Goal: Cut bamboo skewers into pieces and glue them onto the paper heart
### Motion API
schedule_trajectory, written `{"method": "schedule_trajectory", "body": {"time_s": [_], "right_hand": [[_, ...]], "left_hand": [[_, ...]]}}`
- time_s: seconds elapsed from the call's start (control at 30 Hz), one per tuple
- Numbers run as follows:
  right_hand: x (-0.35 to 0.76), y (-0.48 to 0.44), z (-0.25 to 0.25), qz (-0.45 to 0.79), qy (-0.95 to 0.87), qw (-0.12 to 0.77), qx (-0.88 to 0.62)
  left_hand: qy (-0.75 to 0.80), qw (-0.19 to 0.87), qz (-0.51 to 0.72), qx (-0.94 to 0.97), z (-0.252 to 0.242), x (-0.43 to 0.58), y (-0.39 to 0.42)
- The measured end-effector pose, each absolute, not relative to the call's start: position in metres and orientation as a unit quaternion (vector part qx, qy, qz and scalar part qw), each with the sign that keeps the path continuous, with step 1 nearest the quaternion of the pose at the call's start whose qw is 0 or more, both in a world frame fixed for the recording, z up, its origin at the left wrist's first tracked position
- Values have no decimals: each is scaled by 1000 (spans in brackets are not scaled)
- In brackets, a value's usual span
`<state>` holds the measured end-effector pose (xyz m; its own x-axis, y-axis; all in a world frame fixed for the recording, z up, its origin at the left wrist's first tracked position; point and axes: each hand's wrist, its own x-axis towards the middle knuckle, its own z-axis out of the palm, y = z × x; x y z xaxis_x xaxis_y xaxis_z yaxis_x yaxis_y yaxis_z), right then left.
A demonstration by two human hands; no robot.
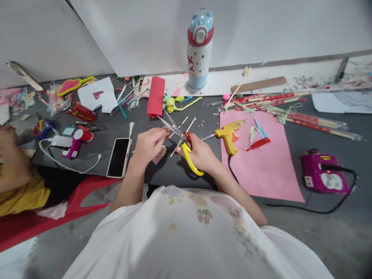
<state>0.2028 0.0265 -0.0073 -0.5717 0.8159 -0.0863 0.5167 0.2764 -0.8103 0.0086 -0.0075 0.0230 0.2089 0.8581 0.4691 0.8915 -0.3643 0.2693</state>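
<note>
My right hand grips scissors with yellow and orange handles. Their metal blades point away to the left and are spread apart. Close by the blades, my left hand has its fingers pinched together; what they hold, if anything, is hidden. Thin wooden sticks lie on the dark table around the blades, with tiny cut bits beyond. Beneath my left hand sits a small pinkish folded piece, partly covered. A yellow glue gun rests right of my right hand.
Pink paper lies under the glue gun, beside a corded purple box. A bottle stands at the back near red card. Left are a phone, a can and another person's arm.
</note>
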Motion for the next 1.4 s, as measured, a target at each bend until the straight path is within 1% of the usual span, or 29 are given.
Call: {"method": "schedule_trajectory", "body": {"time_s": [0.17,0.43,0.67,0.87,1.07,1.2,1.4], "right_hand": [[201,27,-7,423,-774,174,-438],[199,26,-11,426,-759,159,-466],[200,26,-10,429,-756,157,-469],[202,26,-10,418,-779,186,-430],[202,27,-12,402,-786,208,-422],[202,26,-11,393,-790,205,-423],[203,26,-8,412,-785,181,-426]], "left_hand": [[-568,7,-276,-775,22,7,-7],[-594,-66,-244,-764,31,10,-5],[-595,-66,-234,-766,31,10,-2],[-598,-78,-240,-760,34,10,-1],[-614,-89,-228,-750,39,11,-1],[-617,-82,-227,-749,38,12,-2],[-621,-84,-217,-748,38,12,-3]]}}
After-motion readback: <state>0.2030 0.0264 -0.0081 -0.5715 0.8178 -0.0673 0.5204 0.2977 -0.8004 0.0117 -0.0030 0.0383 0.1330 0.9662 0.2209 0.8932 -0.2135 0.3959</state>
